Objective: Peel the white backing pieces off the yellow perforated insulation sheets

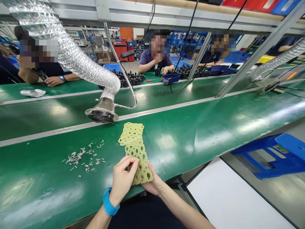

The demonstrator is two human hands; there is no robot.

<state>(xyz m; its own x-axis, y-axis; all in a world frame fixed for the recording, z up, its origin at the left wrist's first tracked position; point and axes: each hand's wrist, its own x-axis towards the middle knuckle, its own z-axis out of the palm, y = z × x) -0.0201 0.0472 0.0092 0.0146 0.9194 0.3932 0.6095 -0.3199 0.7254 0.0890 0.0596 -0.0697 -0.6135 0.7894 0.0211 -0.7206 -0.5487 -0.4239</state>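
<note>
My right hand grips the near end of a yellow-green sheet with rows of round holes, its fingers partly hidden beneath. Above that sheet, my left hand, with a blue band at the wrist, has thumb and forefinger pinched together. Whatever sits between those fingertips is too small or hidden to make out. More yellow-green perforated sheets lie overlapping just beyond, on the green tabletop. To the left, many small pale cylindrical pieces are scattered loosely on the table.
A fan-ended fume duct hangs low beyond the sheets. A metal rail crosses the bench behind them. Co-workers sit opposite, near black parts and a blue bin. At right are a white board and a blue stool.
</note>
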